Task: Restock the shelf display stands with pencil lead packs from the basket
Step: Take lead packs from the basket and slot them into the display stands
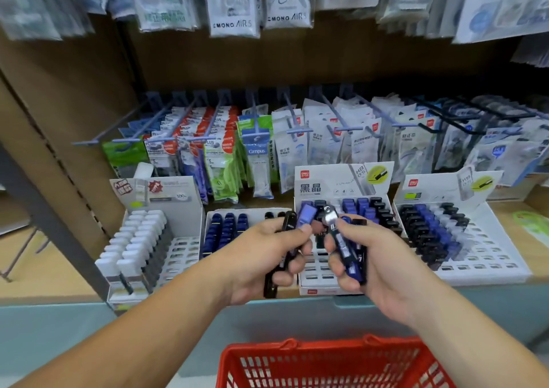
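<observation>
The left hand (258,257) curls round black packs (271,286) and pinches a blue pack (306,217); the right hand (383,266) grips a bunch (346,251) of packs; both are in front of the middle stand (323,184); the red basket (326,346) is below.

head view, looking forward and down, close over shelf (490,291)

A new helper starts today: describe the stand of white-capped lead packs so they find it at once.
Look at the brown wooden shelf under the hanging packets, where white cardboard display stands sit in a row. Take the leftmost stand. It alone holds white-capped packs; the other stands hold blue and black ones.
</observation>
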### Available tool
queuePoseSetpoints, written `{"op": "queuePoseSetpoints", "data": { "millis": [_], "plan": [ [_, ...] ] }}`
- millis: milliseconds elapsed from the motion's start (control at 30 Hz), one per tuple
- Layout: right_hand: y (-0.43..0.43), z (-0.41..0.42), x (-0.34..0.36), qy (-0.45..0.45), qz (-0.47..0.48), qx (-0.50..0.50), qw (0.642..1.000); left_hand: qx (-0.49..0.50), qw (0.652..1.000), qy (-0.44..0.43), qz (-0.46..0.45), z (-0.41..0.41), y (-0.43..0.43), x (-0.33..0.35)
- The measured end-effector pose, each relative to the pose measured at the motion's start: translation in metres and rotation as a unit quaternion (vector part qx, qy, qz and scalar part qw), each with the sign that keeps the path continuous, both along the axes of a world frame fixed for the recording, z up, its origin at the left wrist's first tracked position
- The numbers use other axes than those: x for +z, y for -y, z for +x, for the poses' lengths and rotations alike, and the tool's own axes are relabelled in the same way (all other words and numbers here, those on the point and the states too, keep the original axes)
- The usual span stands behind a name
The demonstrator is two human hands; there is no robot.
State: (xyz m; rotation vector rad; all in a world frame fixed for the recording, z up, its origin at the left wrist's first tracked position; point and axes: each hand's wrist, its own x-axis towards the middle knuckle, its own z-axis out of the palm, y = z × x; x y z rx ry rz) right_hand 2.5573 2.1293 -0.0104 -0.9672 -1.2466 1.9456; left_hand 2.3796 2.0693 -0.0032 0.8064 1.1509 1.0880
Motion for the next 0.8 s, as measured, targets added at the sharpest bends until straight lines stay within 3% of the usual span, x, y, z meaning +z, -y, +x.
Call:
{"op": "queuePoseSetpoints", "data": {
  "millis": [133,200,500,633,700,800],
  "plan": [
    [0.007,-0.009,-0.003,0.021,0.067,-0.002,0.998,-0.081,0.987,-0.142,0.004,-0.007,0.015,0.004],
    [0.009,-0.012,-0.004,0.023,0.083,-0.011,0.996,-0.097,0.981,-0.169,0.014,-0.007,0.017,0.006],
    [0.007,-0.014,-0.006,0.034,0.039,-0.027,0.998,-0.021,0.999,0.016,-0.043,-0.024,0.015,0.003],
    [0.01,-0.017,-0.005,0.039,0.054,-0.018,0.998,-0.041,0.997,0.033,-0.048,-0.033,0.016,-0.003],
    [0.012,-0.018,-0.004,0.042,0.078,-0.014,0.996,-0.052,0.997,-0.029,-0.043,-0.036,0.02,-0.003],
    [0.013,-0.02,-0.004,0.076,0.128,-0.007,0.989,-0.045,0.974,-0.22,-0.024,-0.039,0.03,-0.006]
  ]
}}
